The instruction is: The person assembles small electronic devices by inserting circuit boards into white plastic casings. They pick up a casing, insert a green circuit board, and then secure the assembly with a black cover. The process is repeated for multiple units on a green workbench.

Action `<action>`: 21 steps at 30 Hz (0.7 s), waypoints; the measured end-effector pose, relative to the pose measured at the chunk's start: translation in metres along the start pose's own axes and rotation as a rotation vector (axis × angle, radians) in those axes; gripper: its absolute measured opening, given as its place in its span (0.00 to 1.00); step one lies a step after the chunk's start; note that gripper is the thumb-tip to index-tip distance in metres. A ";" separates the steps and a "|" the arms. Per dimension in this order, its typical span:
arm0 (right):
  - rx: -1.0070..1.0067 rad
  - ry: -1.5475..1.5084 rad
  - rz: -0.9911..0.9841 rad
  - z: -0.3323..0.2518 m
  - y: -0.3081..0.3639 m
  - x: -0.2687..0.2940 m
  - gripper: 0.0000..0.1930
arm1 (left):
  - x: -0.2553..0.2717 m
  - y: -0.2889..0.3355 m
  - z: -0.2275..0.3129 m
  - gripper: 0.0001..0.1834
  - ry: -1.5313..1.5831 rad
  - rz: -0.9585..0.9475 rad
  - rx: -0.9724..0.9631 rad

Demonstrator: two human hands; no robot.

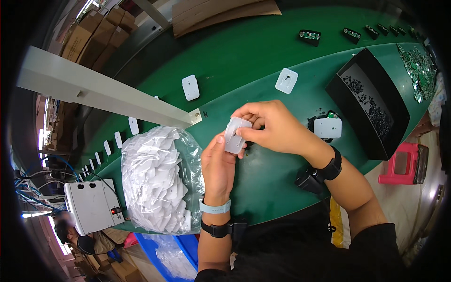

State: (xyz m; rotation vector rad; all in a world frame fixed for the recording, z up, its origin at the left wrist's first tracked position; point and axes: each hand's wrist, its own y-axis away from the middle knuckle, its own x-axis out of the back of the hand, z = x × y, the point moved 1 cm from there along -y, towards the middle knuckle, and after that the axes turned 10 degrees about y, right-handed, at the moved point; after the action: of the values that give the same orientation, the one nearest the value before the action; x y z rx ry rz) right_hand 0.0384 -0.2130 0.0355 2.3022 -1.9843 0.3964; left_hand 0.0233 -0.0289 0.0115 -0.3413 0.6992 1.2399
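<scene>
Above the green bench, my left hand [218,171] holds a white plastic cover [231,143], a small rounded rectangle, between its thumb and fingers. My right hand [275,124] grips the same cover from its far right side, the thumb pressed near its middle. A small dark spot shows by that thumb; I cannot tell whether it is a hole or a part. One similar white cover [286,81] lies beyond my hands. Another white cover [328,128] rests to the right, beside small black pieces and a bit of green circuit board [332,115].
A clear bag [155,183] of many white covers stands left of my hands. To the right is a black box [392,101] of small black parts, with green circuit boards [418,68] beyond. A green belt [235,61] carries spaced-out covers and black housings [310,36]. A metal post [108,87] slants across the left.
</scene>
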 end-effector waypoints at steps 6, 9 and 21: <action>-0.069 -0.125 -0.078 0.004 0.001 -0.006 0.10 | 0.001 -0.002 -0.008 0.10 -0.201 0.121 -0.031; -0.029 -0.187 -0.108 0.008 0.001 -0.012 0.09 | 0.006 -0.002 -0.013 0.09 -0.312 0.152 -0.049; 0.132 0.440 0.132 -0.033 -0.030 0.021 0.21 | 0.018 -0.005 -0.013 0.09 -0.247 0.143 -0.140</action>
State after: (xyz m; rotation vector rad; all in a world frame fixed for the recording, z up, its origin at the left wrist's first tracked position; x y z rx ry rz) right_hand 0.0656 -0.2207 0.0757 1.9317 -1.9304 0.9754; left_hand 0.0266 -0.0245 -0.0105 -0.2502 0.4318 1.4424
